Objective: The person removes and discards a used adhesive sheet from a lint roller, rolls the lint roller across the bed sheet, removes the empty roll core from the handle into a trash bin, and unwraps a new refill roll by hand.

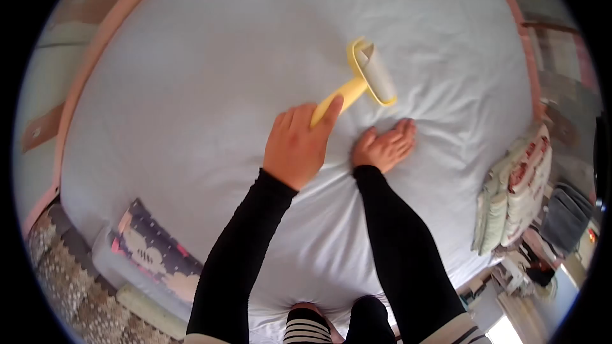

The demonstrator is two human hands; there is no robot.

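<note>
Two black sleeves (pixel 236 251) extend forward over the pale sheet (pixel 191 89), with your legs (pixel 370 322) below them at the near edge. At near left, a dark patterned pillow (pixel 156 248) lies beside the sheet. At near right, a folded stack of textiles (pixel 503 197) is located at the sheet's margin. Your left hand (pixel 296 143) is closed around the yellow handle of the lint roller (pixel 376 76). Your right hand (pixel 384 146) rests palm down on the sheet, fingers extended, grasping nothing visible; wrinkles radiate around it. The roller head is positioned just beyond your right hand; whether it touches the sheet cannot be determined. Farther out, pink edging (pixel 521 38) bounds the sheet on both sides.
</note>
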